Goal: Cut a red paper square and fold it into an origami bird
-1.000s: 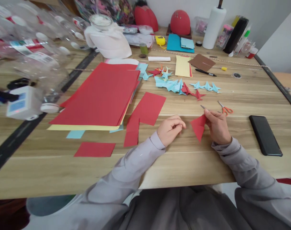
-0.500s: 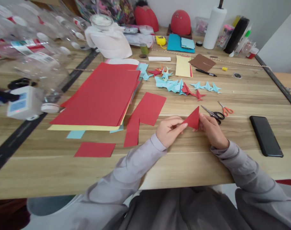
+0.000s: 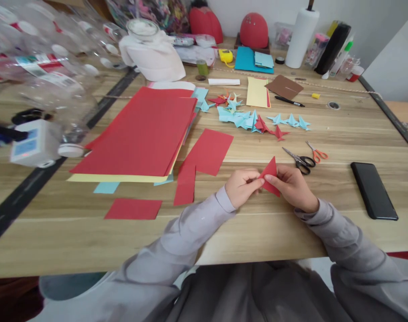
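**Item:** triangle [image 3: 270,172], red paper, folded, small.

**Location:** held just above the table [image 3: 284,232], near its front edge and between both hands. The apex points up and away, and the lower corner points toward the person.

**Left hand** [image 3: 241,188]: closed in a pinch on the triangle's left edge, with the fingertips [image 3: 257,178] meeting on the paper.

**Right hand** [image 3: 293,185]: also closed on it. The thumb [image 3: 270,180] lies across the front face; the fingers sit behind the paper, mostly hidden.

**Position in the grip:** the triangle spans the gap between the two pinches. Its top point stands free above the fingers, and its lower corner shows below the right thumb.

**Handling (judged):**
- It looks very light and thin.
- It is probably limp across a single layer and stiffer along folds.
- It likely takes a crease for good and tears if pulled hard.
- It seems unlikely to slip on dry skin.
- Best taken at edges and corners with the fingertips, close to a fold; slight pressure should be enough.

**Nearby on the table:**
- Black scissors [image 3: 299,160], just beyond the right hand and apart from it.
- Orange scissors [image 3: 317,152], beside the black pair.
- Phone [image 3: 373,190], well to the right.
- Red offcut [image 3: 204,154], left of the hands.
- Stack of sheets [image 3: 143,129], farther left.
- Paper figures [image 3: 247,118], blue and red, beyond the hands.
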